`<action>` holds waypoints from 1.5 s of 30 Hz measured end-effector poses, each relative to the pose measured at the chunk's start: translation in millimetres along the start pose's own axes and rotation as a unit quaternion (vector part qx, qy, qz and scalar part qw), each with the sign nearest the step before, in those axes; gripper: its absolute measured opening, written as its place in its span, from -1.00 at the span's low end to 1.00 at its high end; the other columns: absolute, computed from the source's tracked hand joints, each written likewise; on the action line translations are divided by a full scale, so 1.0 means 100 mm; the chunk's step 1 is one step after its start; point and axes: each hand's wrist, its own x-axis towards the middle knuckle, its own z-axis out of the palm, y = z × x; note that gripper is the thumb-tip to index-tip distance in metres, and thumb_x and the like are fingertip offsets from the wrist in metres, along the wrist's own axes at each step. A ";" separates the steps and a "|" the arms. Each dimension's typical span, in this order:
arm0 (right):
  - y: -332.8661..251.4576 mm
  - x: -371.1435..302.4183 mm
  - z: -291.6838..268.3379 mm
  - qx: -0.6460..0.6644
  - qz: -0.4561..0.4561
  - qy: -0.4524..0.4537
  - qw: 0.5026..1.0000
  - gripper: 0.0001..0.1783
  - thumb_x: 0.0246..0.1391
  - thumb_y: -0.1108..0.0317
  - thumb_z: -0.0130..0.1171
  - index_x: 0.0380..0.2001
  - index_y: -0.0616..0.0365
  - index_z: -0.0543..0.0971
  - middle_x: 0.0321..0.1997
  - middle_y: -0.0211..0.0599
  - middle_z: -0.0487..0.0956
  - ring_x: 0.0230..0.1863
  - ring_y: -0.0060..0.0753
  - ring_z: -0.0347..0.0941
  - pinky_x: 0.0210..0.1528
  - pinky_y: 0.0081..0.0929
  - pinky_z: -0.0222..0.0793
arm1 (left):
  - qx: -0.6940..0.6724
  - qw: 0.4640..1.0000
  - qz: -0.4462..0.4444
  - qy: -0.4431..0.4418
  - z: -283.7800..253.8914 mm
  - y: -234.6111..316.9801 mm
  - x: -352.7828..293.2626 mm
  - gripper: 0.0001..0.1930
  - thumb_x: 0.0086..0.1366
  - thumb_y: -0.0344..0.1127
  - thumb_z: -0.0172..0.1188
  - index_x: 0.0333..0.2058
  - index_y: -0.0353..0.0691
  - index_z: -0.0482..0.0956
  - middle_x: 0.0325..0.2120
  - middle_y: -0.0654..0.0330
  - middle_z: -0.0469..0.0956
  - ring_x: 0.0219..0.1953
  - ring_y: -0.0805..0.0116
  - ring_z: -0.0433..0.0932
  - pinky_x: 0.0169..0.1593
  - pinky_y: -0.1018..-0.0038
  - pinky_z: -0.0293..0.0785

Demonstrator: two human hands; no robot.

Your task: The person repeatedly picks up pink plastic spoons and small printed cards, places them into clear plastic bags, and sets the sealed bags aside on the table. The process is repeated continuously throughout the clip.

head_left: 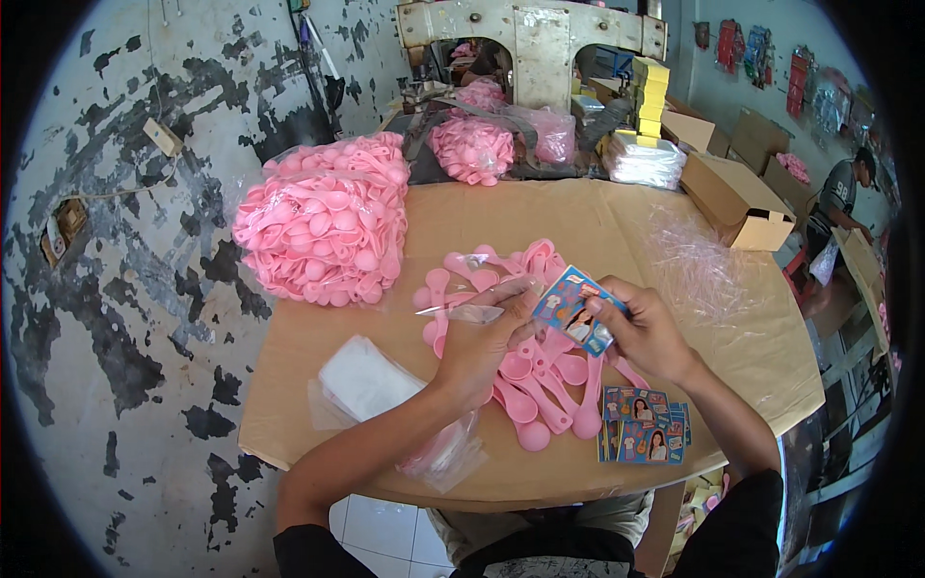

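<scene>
My right hand (646, 329) pinches a blue printed card (570, 303) by its right edge, thumb on top. My left hand (489, 339) is closed on a small clear plastic bag (472, 313), and its fingertips meet the card's left edge. Whether the card's edge is inside the bag, I cannot tell. Below both hands lies a loose pile of pink plastic measuring spoons (525, 400). A stack of similar blue cards (647, 429) rests near the table's front edge, below my right wrist. Partly under my left forearm is a stack of clear bags (361, 378).
A large clear sack of pink spoons (323, 222) stands at the table's back left. Crumpled clear plastic (699, 255) lies at the right, before an open cardboard box (742, 202). A heavy metal machine frame (540, 48) rises behind the table. Another person (843, 202) works far right.
</scene>
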 end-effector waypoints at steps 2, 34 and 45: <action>0.02 0.05 0.09 0.002 0.004 0.005 1.000 -0.79 0.30 0.30 -0.01 -0.16 0.18 0.53 -0.56 -0.51 0.48 -0.62 -0.76 0.35 -0.62 -0.69 0.32 | -0.002 1.000 0.007 0.008 -0.02 0.02 0.00 -0.56 0.32 -0.23 0.17 0.02 -0.45 0.37 -0.12 0.10 0.50 -0.14 0.40 0.56 -0.06 0.50 0.55; -0.20 0.17 -0.20 -0.142 0.042 -0.243 0.959 -0.55 0.22 -0.01 0.04 -0.29 0.23 0.58 -0.44 -0.30 0.59 -0.29 -0.46 0.50 -0.25 -0.43 0.41 | 0.091 0.980 0.069 -0.164 -0.12 0.06 -0.04 -0.44 0.09 -0.54 0.29 0.06 -0.21 0.28 0.08 0.05 0.39 0.06 0.32 0.44 0.12 0.38 0.41; 0.31 -0.13 -0.61 -0.476 0.190 -0.229 0.828 -0.72 -0.07 0.16 0.19 -0.43 0.18 0.60 -0.48 -0.21 0.63 -0.39 -0.23 0.58 -0.36 -0.33 0.42 | 0.075 0.979 0.152 -0.114 -0.16 0.18 0.13 -0.45 0.09 -0.60 0.23 0.05 -0.21 0.26 0.11 -0.03 0.34 0.16 0.23 0.38 0.21 0.30 0.34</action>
